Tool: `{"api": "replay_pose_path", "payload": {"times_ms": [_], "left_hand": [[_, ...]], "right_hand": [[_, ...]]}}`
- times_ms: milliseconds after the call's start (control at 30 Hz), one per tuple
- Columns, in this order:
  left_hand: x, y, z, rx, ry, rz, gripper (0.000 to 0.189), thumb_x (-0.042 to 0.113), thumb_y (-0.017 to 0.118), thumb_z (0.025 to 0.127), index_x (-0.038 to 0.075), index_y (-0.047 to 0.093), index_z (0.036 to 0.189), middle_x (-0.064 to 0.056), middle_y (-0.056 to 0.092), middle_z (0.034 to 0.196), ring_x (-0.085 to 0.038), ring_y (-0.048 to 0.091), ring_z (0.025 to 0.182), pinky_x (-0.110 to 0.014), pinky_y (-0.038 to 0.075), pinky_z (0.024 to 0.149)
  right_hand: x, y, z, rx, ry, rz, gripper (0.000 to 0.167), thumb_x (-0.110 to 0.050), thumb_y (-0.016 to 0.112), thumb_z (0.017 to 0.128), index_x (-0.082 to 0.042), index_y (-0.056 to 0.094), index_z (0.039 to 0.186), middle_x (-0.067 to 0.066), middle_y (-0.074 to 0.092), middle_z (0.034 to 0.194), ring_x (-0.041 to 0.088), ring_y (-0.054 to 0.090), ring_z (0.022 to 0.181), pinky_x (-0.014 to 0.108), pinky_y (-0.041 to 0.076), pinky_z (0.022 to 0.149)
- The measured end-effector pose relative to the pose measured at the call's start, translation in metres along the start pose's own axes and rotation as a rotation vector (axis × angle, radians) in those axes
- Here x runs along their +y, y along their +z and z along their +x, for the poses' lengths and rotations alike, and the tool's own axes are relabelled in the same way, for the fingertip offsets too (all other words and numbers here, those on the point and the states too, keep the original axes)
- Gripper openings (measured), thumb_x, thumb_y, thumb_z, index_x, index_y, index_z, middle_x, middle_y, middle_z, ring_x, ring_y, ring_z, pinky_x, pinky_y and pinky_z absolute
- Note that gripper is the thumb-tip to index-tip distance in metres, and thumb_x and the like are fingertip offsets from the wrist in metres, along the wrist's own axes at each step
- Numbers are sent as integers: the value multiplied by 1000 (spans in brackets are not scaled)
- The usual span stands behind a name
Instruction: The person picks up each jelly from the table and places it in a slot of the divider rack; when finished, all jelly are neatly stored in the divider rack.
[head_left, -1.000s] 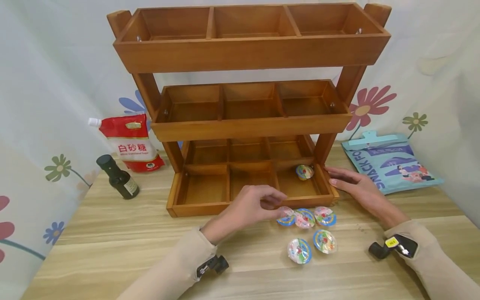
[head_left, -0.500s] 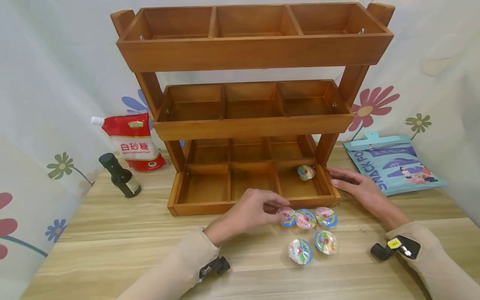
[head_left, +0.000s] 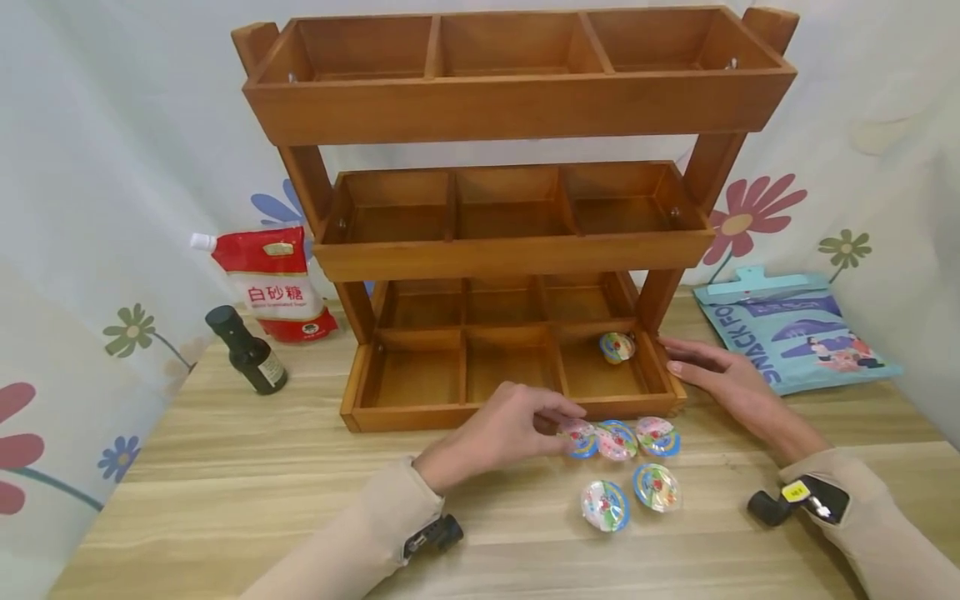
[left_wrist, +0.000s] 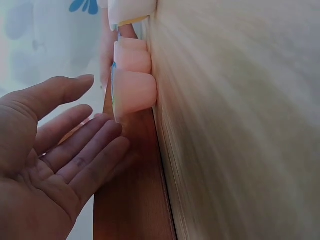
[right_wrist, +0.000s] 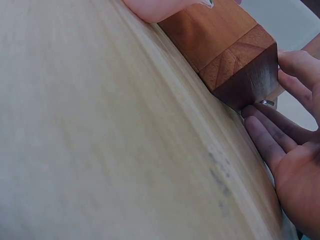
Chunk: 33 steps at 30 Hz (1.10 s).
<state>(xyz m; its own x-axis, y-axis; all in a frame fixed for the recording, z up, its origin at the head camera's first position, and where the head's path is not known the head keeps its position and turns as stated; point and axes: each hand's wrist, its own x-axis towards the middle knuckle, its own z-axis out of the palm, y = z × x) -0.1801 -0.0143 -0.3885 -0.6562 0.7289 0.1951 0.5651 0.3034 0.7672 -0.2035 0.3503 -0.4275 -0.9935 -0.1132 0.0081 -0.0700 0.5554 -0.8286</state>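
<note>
Left hand hovering beside the leftmost jelly cup, right hand touching the three-tier wooden rack, another cup sitting inside it

Worn, head view: plain beige long sleeves, left sleeve at 7 o'clock, right sleeve at 4 o'clock. Both hands bare: left hand, right hand. Left cuff carries a small black wrist camera, stubby cylinder toward 3 o'clock. Right cuff: black rounded module, silvery fitting, yellow label (print illegible), black cylinder toward 9 o'clock.
</note>
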Motion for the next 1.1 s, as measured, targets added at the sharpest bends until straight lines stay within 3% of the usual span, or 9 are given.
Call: {"api": "replay_pose_path", "payload": {"times_ms": [167, 500, 800, 1100], "left_hand": [[2, 0, 0, 0, 24, 69, 32, 5, 85, 91, 0, 77, 122, -8, 79, 110, -12, 74, 97, -20, 57, 85], [4, 1, 0, 14, 46, 186, 31, 7, 85, 91, 2, 78, 120, -6, 79, 111, -11, 74, 98, -20, 55, 86], [2, 7, 1, -8, 42, 215, 29, 15, 86, 91, 9, 81, 119, 3, 78, 102, -5, 63, 87, -16, 49, 80], [0, 10, 0, -21, 59, 222, 34, 15, 89, 88, 7, 80, 120, 0, 78, 107, -7, 62, 86, -17, 48, 77]], "right_hand": [[2, -1, 0, -1, 0, -4, 61, -45, 66, 106, -20, 52, 159, 10, 54, 157, 30, 47, 143, 25, 40, 103], [1, -1, 1, -2, -13, 12, 60, -43, 66, 106, -18, 53, 159, 11, 55, 156, 29, 49, 141, 12, 40, 97], [-1, -1, 0, 4, -9, 13, 60, -44, 67, 106, -18, 54, 158, 12, 55, 156, 4, 52, 128, 11, 41, 96], [-2, 0, 0, 1, -1, 26, 60, -44, 67, 105, -18, 54, 158, 13, 55, 156, 1, 52, 125, 11, 42, 96]]}}
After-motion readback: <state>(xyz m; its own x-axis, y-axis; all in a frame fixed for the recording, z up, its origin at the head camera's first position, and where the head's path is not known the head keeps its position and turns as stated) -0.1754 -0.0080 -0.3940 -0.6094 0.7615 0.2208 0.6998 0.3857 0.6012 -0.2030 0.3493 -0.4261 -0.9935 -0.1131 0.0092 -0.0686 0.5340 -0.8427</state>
